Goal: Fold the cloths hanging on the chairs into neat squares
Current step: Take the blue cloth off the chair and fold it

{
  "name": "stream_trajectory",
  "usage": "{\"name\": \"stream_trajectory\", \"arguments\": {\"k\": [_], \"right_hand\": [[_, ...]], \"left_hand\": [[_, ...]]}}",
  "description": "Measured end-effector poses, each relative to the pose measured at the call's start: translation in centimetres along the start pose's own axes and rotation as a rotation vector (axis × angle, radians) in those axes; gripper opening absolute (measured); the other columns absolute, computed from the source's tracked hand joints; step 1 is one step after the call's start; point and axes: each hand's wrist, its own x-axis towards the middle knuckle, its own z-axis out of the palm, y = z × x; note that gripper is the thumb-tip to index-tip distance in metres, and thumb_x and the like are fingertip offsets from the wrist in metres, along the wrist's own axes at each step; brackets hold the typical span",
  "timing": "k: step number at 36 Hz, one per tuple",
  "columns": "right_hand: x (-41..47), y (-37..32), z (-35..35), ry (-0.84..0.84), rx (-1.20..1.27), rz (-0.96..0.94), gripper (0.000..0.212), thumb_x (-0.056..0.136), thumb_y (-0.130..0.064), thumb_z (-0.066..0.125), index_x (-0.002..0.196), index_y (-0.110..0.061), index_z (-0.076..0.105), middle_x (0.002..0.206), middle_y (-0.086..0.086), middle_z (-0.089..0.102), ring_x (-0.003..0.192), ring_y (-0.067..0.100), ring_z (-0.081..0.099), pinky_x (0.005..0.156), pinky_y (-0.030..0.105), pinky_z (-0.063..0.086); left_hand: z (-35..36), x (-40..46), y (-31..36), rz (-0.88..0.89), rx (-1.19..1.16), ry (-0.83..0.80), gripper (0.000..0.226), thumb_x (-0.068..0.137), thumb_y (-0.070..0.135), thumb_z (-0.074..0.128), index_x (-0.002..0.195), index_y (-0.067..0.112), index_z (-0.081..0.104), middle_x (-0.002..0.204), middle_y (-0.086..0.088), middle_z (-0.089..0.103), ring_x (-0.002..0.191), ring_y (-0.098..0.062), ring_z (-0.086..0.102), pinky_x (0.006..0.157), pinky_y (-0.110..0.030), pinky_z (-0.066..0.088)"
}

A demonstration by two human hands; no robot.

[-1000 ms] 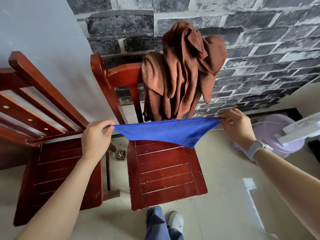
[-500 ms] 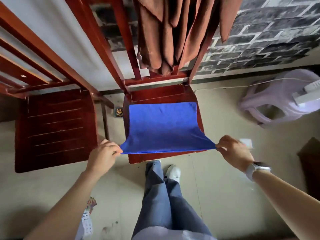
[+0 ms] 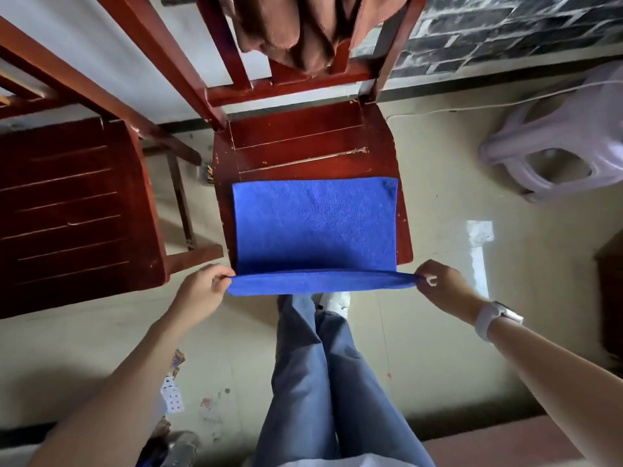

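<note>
Blue cloth (image 3: 315, 227) lies flat on the middle chair's seat (image 3: 303, 146). Left hand (image 3: 199, 293) and right hand (image 3: 445, 286) each pinch a near corner just off the seat's front edge. Brown cloths (image 3: 303, 32) hang over its backrest.

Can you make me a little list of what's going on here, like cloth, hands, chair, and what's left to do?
blue cloth: spread on the seat, near edge lifted
left hand: pinches the near left corner
right hand: pinches the near right corner
chair: red wood, seat under the blue cloth
brown cloth: hanging on the chair back, not folded
second chair: beside it, seat bare
left to do: finish folding blue, then brown
</note>
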Motion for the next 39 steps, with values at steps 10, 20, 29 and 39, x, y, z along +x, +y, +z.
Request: {"name": "stream_trajectory", "arguments": {"k": [10,20,29,39], "right_hand": [[7.8,-4.9,-1.8,0.288,0.567,0.115,0.011,0.085,-0.003,0.054,0.093,-0.007,0.061,0.072,-0.004,0.056,0.071,0.019,0.052,0.075,0.034,0.044],[14.3,-6.4,-1.5,0.4,0.496,0.091,0.021,0.088,-0.009,0.05,0.105,0.0,0.059,0.09,0.008,0.056,0.083,0.021,0.051,0.067,0.025,0.044],[16.8,-6.1,-0.9,0.445,0.382,0.084,0.022,0.088,-0.007,0.05,0.107,0.0,0.06,0.091,0.006,0.055,0.082,0.017,0.05,0.05,0.0,0.036],[17.1,-6.2,-0.3,0.676,0.412,0.142,0.028,0.088,-0.014,0.049,0.114,-0.004,0.055,0.102,0.012,0.06,0.082,0.022,0.054,0.072,0.021,0.044]], "left_hand": [[-2.1,8.0,4.1,-0.047,-0.446,0.226,0.019,0.091,0.007,0.048,0.096,0.016,0.064,0.09,-0.005,0.061,0.075,-0.007,0.056,0.062,-0.011,0.043],[-1.7,14.5,4.2,-0.021,-0.431,0.327,0.021,0.09,0.007,0.045,0.094,0.018,0.063,0.081,0.009,0.059,0.065,0.012,0.053,0.057,-0.001,0.036],[-0.8,17.2,3.3,-0.013,-0.301,0.388,0.018,0.088,0.01,0.053,0.099,0.011,0.067,0.094,0.001,0.065,0.085,-0.013,0.058,0.083,-0.029,0.048],[-0.6,17.7,3.6,0.028,-0.063,0.581,0.019,0.088,0.01,0.051,0.099,0.007,0.065,0.1,-0.016,0.063,0.091,-0.032,0.058,0.084,-0.034,0.04]]}}
